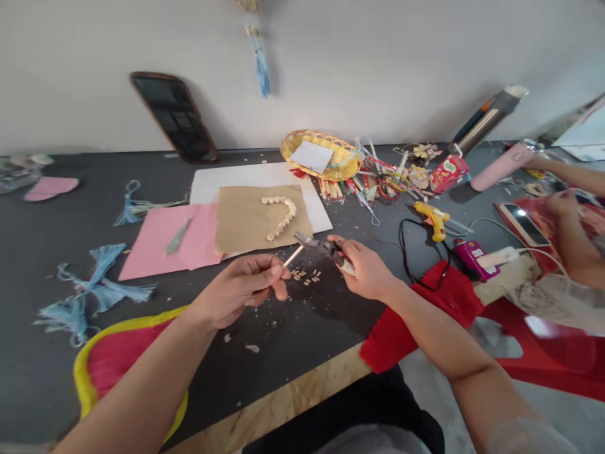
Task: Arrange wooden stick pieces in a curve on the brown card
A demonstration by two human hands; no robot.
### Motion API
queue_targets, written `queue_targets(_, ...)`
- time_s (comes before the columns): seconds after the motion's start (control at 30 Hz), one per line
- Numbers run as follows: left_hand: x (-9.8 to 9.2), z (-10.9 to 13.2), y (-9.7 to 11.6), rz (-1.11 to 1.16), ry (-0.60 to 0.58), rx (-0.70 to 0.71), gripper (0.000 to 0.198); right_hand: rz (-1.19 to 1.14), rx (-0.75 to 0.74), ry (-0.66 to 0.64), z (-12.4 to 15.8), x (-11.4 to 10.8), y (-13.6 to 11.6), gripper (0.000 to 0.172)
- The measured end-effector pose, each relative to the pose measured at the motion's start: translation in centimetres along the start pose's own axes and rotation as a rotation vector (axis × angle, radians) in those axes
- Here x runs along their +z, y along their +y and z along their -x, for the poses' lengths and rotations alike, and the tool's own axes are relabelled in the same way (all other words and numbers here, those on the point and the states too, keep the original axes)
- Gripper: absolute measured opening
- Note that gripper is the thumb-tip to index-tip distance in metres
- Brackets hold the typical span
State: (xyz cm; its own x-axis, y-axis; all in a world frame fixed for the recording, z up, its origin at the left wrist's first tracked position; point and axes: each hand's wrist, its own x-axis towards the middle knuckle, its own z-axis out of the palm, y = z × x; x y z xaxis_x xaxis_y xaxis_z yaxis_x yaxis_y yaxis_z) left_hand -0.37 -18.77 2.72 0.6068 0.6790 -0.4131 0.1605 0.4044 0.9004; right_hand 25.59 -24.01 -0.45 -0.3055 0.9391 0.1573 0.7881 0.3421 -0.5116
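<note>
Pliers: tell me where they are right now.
In the head view, the pliers are in the right hand, just right of and below centre, their jaws at the far end of the thin stick held by the left hand.

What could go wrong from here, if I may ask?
The pliers meet the stick close to the left hand, so a slip might nip a finger. The loose small pieces lie just beneath the hands, so a careless brush could scatter them.

no readable text, blurred label (450, 166) on red carton (443, 182)
</note>
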Motion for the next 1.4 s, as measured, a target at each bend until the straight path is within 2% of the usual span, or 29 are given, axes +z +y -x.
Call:
queue_targets(0.1,0.1,-0.3,-0.3,-0.051,0.049,0.052,0.039,0.009,0.006,-0.014,0.0,0.1,-0.3,0.056)
queue_targets(0.3,1.6,-0.7,-1.2,-0.285,0.415,0.301,0.029,0.123,0.096,0.023,-0.4,-0.1,0.2,0.057)
queue_targets(0.4,1.7,-0.3,-1.3,-0.376,0.495,0.311,0.025,0.112,0.047,0.013,-0.4,-0.2,0.5,0.059)
queue_targets(0.47,1.5,0.0,-1.2,-0.360,0.440,0.284,0.024,0.086,-0.003,0.000,-0.4,-0.4,0.7,0.059)
queue_targets(0.6,1.1,0.2,-0.8,-0.153,0.237,0.213,0.029,0.055,-0.040,-0.026,-0.4,-0.6,1.0,0.058)
queue_targets(0.7,1.0,0.2,-0.4,-0.066,0.166,0.161,0.032,0.025,-0.036,-0.029,-0.3,-0.5,1.0,0.061)
queue_targets(0.83,1.0,0.3,-0.1,-0.010,0.156,0.119,0.035,-0.013,-0.021,-0.015,-0.1,0.0,0.6,0.061)
queue_targets(0.93,1.2,0.0,-0.3,-0.019,0.181,0.150,0.034,0.009,0.018,-0.011,0.0,0.1,0.2,0.059)
queue_targets(1.07,1.8,-0.5,-0.8,-0.180,0.297,0.275,0.028,0.091,0.092,-0.008,-0.1,0.0,0.2,0.058)
queue_targets(1.2,2.3,-0.5,-1.2,-0.304,0.401,0.316,0.021,0.139,0.060,-0.008,-0.2,0.0,0.5,0.060)
queue_targets(1.27,2.2,-0.3,-1.2,-0.335,0.387,0.303,0.019,0.126,0.034,-0.026,-0.2,0.0,0.7,0.060)
queue_targets(1.4,1.7,0.0,-1.0,-0.227,0.238,0.247,0.023,0.094,-0.019,-0.070,-0.1,-0.4,1.0,0.061)
